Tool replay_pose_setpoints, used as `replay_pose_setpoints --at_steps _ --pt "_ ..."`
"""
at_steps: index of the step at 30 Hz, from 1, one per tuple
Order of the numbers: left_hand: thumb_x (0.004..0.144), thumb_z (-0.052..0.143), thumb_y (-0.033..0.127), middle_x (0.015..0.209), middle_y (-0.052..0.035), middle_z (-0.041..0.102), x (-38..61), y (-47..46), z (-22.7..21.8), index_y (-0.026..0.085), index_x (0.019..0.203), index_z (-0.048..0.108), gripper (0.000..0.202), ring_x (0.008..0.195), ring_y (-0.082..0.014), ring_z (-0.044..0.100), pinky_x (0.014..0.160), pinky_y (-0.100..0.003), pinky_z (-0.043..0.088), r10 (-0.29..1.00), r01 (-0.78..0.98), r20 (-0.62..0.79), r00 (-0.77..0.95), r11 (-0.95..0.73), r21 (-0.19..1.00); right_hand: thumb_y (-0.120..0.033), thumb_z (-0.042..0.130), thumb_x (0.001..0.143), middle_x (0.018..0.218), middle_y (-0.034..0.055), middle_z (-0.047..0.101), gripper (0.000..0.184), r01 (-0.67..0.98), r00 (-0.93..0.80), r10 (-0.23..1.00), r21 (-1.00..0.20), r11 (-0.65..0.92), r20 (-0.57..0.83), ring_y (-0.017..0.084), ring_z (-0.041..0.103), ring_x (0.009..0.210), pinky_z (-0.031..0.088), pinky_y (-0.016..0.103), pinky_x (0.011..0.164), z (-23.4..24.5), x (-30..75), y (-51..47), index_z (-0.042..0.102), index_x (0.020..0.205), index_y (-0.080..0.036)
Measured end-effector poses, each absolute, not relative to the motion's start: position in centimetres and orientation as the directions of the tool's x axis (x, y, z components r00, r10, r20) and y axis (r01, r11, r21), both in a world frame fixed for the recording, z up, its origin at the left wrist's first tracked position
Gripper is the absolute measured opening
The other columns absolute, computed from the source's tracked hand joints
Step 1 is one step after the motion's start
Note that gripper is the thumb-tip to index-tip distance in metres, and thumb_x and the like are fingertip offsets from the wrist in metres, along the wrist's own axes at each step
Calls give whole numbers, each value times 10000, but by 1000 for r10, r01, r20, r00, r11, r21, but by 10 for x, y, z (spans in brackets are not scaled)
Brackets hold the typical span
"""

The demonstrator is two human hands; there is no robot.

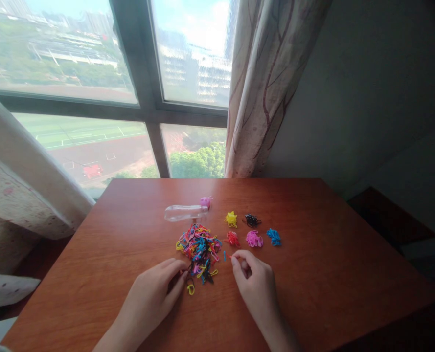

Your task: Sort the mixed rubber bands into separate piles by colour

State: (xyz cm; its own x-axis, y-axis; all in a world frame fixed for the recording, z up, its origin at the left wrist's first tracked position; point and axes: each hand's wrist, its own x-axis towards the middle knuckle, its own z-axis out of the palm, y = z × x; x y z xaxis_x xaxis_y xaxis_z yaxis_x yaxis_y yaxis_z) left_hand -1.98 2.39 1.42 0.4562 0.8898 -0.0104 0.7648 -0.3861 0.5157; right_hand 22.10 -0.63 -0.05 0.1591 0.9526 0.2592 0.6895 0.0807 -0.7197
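Note:
A mixed pile of small coloured loops, like rubber bands (200, 247), lies mid-table. My left hand (160, 281) touches its near left edge, thumb and forefinger pinched together; whether a band is between them is too small to tell. To the right of the pile, my right hand (256, 276) pinches a small orange-red band (231, 256) at its fingertips. A lone blue band (224, 255) lies just left of those fingertips. Beyond my right hand are separate heaps: red bands (232, 238), pink bands (254, 239), blue bands (274, 237), yellow bands (231, 219) and black bands (252, 220).
A clear plastic bottle (182, 213) with a pink cap (205, 202) lies on its side behind the pile. The brown wooden table (312, 293) reaches toward a window with curtains (264, 88). A yellow band (191, 289) lies close to my left thumb.

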Motion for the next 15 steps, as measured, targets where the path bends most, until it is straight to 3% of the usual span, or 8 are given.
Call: replay_pose_setpoints --at_steps 5,8,11,15 --pt "961 429 304 859 -3 701 -19 24 13 248 882 631 224 785 -169 669 692 -239 463 892 771 -20 451 -378 513 -314 516 939 575 -35 549 220 675 28 973 -722 151 229 116 507 508 309 221 518 0 213 -9 648 795 -213" --pt "963 427 306 851 -4 697 -20 24 12 246 873 630 230 775 -169 664 694 -242 462 891 769 -25 453 -376 517 -242 529 915 604 -29 585 173 751 -49 966 -628 203 253 118 540 539 308 224 540 -2 207 -10 641 785 -215" --pt "964 421 303 854 -6 698 -20 24 12 247 873 628 233 780 -169 664 696 -240 463 889 765 -26 456 -377 521 -209 532 904 624 -22 611 167 816 -49 957 -542 203 285 122 560 553 306 233 553 -3 207 -10 635 773 -217" --pt "960 428 302 854 -7 701 -20 23 14 251 878 633 226 775 -167 667 686 -233 462 888 757 -13 459 -383 529 -245 521 924 597 -31 598 181 806 7 957 -568 166 289 121 557 531 321 231 549 -2 216 -7 643 793 -222"
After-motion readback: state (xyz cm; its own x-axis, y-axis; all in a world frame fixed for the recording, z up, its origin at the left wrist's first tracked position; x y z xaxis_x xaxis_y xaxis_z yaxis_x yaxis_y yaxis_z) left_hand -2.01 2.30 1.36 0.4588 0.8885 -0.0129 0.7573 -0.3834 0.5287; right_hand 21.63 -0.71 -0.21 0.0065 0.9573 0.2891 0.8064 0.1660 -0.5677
